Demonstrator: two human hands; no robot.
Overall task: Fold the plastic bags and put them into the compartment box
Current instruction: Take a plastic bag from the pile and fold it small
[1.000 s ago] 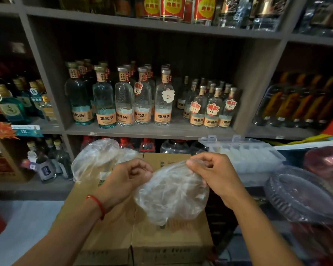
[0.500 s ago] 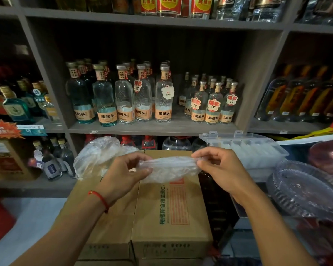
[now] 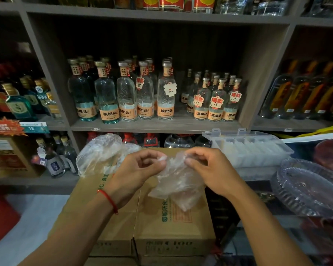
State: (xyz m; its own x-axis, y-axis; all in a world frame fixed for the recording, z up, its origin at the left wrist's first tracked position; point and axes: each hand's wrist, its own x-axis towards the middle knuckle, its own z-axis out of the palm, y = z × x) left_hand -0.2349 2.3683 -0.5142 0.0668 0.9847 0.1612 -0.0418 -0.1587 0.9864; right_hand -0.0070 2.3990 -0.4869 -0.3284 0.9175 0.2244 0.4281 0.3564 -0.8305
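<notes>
A clear plastic bag (image 3: 178,181) hangs crumpled between my hands above the cardboard boxes. My left hand (image 3: 136,169) pinches its upper left edge with fingers curled. My right hand (image 3: 210,167) pinches the upper right edge, close beside the left. A second clear plastic bag (image 3: 100,152) lies puffed up on the far left corner of the boxes. The clear compartment box (image 3: 250,150) stands with its lid up to the right, behind my right hand.
Two cardboard boxes (image 3: 156,227) side by side form the work surface below my hands. Shelves of glass bottles (image 3: 127,95) stand right behind. Clear plastic trays (image 3: 306,191) are stacked at the right. Floor shows at lower left.
The bag hung loose, was drawn out flat and stretched between my hands, and now hangs crumpled again with my hands brought closer together.
</notes>
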